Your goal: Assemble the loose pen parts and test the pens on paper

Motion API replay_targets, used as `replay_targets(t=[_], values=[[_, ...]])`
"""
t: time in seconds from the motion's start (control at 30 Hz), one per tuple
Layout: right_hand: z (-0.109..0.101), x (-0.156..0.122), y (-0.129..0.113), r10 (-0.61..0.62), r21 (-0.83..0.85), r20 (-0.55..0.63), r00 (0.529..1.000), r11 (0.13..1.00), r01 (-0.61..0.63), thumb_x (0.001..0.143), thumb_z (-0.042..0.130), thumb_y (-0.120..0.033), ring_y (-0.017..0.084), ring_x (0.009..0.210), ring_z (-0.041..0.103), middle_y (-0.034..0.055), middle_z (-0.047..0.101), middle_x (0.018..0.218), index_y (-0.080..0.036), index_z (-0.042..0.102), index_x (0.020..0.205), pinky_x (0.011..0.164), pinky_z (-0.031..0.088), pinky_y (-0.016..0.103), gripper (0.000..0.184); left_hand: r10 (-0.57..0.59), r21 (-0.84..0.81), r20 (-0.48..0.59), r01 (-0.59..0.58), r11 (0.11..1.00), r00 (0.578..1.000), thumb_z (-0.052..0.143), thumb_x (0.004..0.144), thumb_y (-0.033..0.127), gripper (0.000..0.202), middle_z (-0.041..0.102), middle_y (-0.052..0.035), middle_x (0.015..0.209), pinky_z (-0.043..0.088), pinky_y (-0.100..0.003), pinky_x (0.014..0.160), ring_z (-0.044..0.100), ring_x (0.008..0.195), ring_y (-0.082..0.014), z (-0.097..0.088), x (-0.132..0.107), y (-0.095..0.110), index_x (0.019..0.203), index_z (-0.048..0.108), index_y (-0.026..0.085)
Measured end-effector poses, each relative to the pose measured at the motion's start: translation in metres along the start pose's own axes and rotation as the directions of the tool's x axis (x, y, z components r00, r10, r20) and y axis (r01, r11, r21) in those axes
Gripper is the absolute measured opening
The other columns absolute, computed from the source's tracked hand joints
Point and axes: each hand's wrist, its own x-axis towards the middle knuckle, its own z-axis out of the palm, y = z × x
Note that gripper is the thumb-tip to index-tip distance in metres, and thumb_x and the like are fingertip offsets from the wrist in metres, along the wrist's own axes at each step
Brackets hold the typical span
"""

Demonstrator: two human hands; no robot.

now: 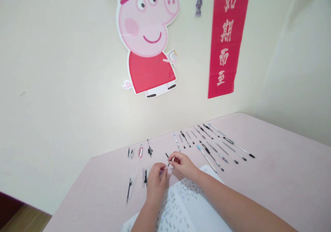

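My left hand [157, 178] is closed, its thumb and fingertips pinching a small pale, see-through pen part that my fingers mostly hide. Just to its right, my right hand [182, 165] pinches a thin dark pen piece [167, 155], whose tip sticks out past the fingers. The two pieces meet or nearly meet between my fingertips; I cannot tell if they are joined. Both hands are above the pink tabletop, at the top edge of an open book [176, 211] with printed pages. Left of my left hand lie pen parts, including a black one [128, 190].
Several pens and refills [207, 156] lie in two slanting rows to the right. More pen parts, among them a pink-and-white one [140, 151], lie at the back left. The pink table [271, 190] meets a wall bearing a cartoon pig cutout [152, 73] and a red banner [227, 42].
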Motion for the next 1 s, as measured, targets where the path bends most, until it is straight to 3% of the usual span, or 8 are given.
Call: replay_targets(t=[1.0], values=[[0.002, -0.0033, 0.004, -0.016, -0.126, 0.011, 1.0, 0.992, 0.017, 0.067, 0.068, -0.017, 0.009, 0.055, 0.046, -0.003, 0.055, 0.062, -0.015, 0.061, 0.068, 0.053, 0.036, 0.019, 0.007, 0.029, -0.014, 0.02, -0.029, 0.999, 0.999, 0.049, 0.078, 0.019, 0.01, 0.061, -0.0052, 0.083, 0.045, -0.033, 0.072, 0.056, 0.08, -0.0185, -0.0009, 0.0013, 0.0017, 0.083, 0.058, 0.018]])
